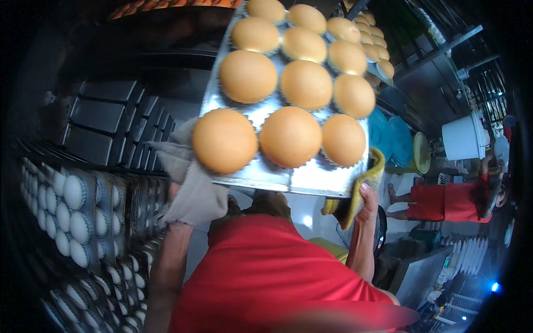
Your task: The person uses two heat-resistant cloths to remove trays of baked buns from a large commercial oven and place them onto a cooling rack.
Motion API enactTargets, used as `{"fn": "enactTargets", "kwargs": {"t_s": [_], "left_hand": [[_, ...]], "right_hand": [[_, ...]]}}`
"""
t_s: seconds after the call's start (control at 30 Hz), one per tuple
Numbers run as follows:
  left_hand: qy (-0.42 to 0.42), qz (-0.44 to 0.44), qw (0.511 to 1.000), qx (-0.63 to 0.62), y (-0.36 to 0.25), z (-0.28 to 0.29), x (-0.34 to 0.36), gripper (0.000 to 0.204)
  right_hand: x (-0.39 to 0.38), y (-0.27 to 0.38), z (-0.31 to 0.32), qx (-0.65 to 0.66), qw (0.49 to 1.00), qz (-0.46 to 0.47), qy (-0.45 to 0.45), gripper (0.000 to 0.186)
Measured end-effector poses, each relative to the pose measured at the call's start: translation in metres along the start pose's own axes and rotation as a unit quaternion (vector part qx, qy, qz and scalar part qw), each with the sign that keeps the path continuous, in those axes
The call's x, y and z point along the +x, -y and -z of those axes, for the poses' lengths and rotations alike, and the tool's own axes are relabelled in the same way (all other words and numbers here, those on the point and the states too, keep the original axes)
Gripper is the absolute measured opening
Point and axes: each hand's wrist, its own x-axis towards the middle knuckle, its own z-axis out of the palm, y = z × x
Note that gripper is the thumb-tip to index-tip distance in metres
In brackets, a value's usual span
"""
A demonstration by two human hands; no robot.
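A shiny metal baking tray is held out in front of my body, carrying rows of round golden-brown buns in fluted paper cups. My left hand grips its left near corner through a grey cloth, which hides most of the fingers. At the right near corner, my right hand clasps the rim with a folded yellow-green cloth between palm and metal; the thumb shows. The tray's far end runs up to the top edge of the picture.
At the left, racks hold trays of pale, unbaked-looking buns. Lit golden buns sit behind a dark front at the top. More baked buns stand beyond the tray. At the right are teal lids, a white bucket and a person in red.
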Motion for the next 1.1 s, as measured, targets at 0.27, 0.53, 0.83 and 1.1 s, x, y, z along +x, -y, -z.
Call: {"fn": "enactTargets", "kwargs": {"t_s": [0.27,0.53,0.83,1.1], "left_hand": [[0.160,0.061,0.978,-0.116,0.077,-0.164,0.058,0.041],[0.229,0.076,0.961,-0.134,0.099,-0.264,0.110,0.049],[0.121,0.176,0.936,-0.280,0.140,-0.342,0.179,0.039],[0.135,0.090,0.944,-0.288,0.170,-0.408,0.318,0.034]], "right_hand": [[0.008,0.062,0.120,0.034,0.993,0.097,-0.052,0.054],[0.089,0.111,0.192,0.024,0.994,0.102,-0.027,0.053],[0.221,0.134,0.202,0.094,0.992,0.087,-0.008,0.046],[0.311,0.108,0.120,0.198,0.969,0.136,-0.048,0.037]]}}
